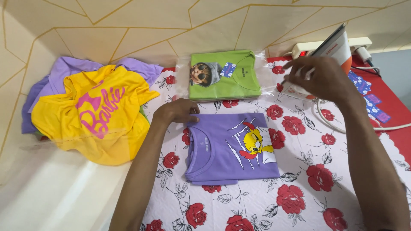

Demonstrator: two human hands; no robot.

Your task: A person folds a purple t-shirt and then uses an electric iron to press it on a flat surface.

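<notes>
your left hand (179, 111) rests flat, holding nothing, on the folded purple shirt's (231, 149) top-left corner; right hand (319, 77) beyond it pinches the iron (329, 53)

This looks like a home corner set up for pressing and packing clothes, or a small garment workspace; which of the two cannot be told. A white cloth with red roses (299, 188) covers the work surface as a pad, with an iron (336, 51) standing on end beside a white power strip (329, 43) against a cream wall with thin gold lines (128, 21). A folded purple T-shirt (231, 147), a green T-shirt sealed in a clear bag (224, 75) and a loose heap of yellow and purple shirts (90, 107) lie around it.
</notes>
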